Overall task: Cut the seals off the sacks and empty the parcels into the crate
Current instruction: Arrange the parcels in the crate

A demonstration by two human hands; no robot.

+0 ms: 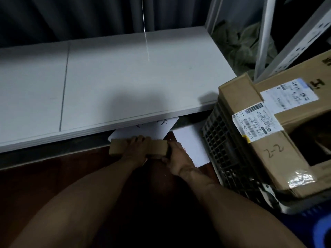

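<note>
Both bare hands, left [136, 149] and right [176, 158], grip a small brown cardboard parcel [138, 148] at 12 o'clock. It looks ready for emptying; next it must swing toward 2 o'clock into the grey slatted plastic crate [222, 149].

You have one view only — a wide-angle camera on your head, tilted forward and steeply down. Your forearms run up from the bottom edge to the centre. A white shelf board [114, 83] fills the upper frame; the grey crate [222, 145] sits close at right. The light is dim — the far corners probably bend.
</note>
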